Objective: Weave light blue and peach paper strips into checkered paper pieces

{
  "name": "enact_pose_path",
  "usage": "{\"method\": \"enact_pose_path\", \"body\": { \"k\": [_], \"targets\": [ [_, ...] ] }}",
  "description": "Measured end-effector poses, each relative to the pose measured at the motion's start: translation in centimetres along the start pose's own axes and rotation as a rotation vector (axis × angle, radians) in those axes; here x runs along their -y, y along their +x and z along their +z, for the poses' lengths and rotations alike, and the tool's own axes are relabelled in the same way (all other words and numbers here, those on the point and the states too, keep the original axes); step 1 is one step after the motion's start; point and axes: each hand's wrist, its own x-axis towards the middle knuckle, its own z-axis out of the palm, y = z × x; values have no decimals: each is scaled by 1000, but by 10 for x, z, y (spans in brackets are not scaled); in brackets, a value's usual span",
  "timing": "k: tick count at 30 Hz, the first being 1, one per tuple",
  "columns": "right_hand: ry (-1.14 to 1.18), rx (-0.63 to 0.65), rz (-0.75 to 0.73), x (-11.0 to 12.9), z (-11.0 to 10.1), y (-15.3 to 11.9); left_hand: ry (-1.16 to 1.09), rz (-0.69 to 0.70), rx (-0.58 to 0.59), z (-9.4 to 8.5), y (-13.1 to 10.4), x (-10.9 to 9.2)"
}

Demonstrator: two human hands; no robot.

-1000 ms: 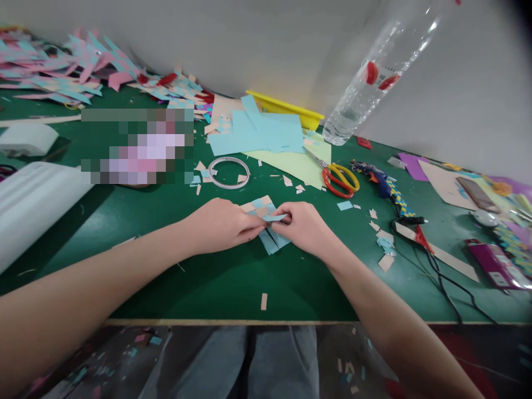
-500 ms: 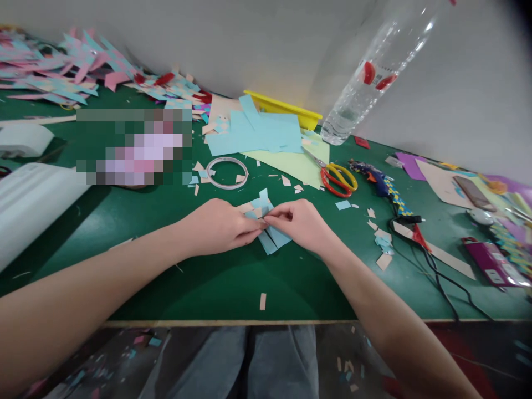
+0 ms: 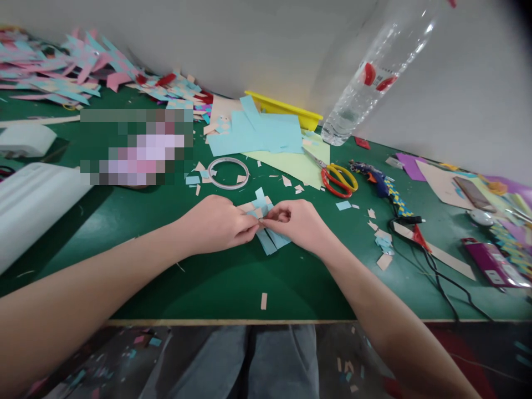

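Note:
A small woven piece of light blue and peach paper strips (image 3: 272,239) lies on the green table in front of me. My left hand (image 3: 226,224) comes from the left, fingers pinched at its middle. From the right my right hand (image 3: 297,221) pinches the same spot, its fingertips meeting those of the left. The fingertips hide what exactly is between them. Loose blue strip ends show above and below the fingers. A silvery tape ring (image 3: 228,173) lies just behind my left hand.
Scissors (image 3: 338,180) with red and yellow handles lie behind my right hand. A clear bottle (image 3: 366,83) stands by the wall beside blue paper sheets (image 3: 266,133). Black cables (image 3: 434,271) run at the right. A white object (image 3: 37,205) is at the left.
Both hands' fingertips have shifted slightly left over the woven paper. The upper blue strip end has also moved a little left. The pinch of both hands persists.

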Motion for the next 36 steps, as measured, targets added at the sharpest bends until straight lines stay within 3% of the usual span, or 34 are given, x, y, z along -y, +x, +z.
{"method": "enact_pose_path", "body": {
  "k": [18, 27, 36],
  "targets": [
    [-102, -20, 16, 4, 5, 0, -10, -14, 19, 2, 0, 0],
    [-345, -80, -17, 7, 15, -3, -24, -37, 70, 1, 1, 1],
    [-287, -72, 3, 4, 15, -1, -46, -55, 89, 0, 2, -1]
  ]
}}
